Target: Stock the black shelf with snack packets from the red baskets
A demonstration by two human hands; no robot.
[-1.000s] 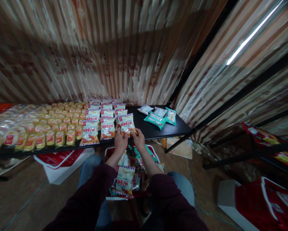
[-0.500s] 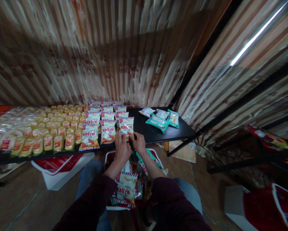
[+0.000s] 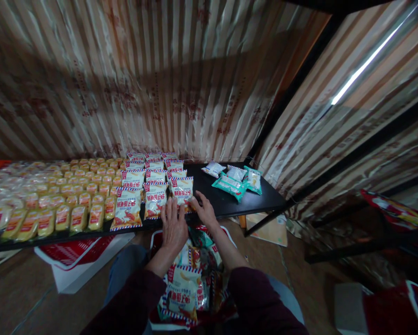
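A white snack bag (image 3: 182, 190) with red lettering and striped edges lies at the front right of several like bags in rows on the black table (image 3: 226, 209). My left hand (image 3: 175, 225) rests its outstretched fingers at the bag's lower edge, touching or almost touching it. Beside the bag's lower right corner is my right hand (image 3: 205, 210), thumb and fingers apart. Neither hand grips anything. Below my forearms, between my knees, a red basket with a white rim (image 3: 156, 239) holds mixed snack packets, among them another white snack bag (image 3: 183, 291).
Many small yellow wrapped cakes (image 3: 79, 218) fill the table's left side. Several green and white packets (image 3: 229, 186) lie toward its right end. Another red and white basket (image 3: 72, 260) stands beneath the table. A striped sheet wall (image 3: 153, 83) rises behind.
My hands have eased off the front right bag; the right hand's fingers have spread away from its edge. The view has tilted slightly, and the bags stay in their rows.
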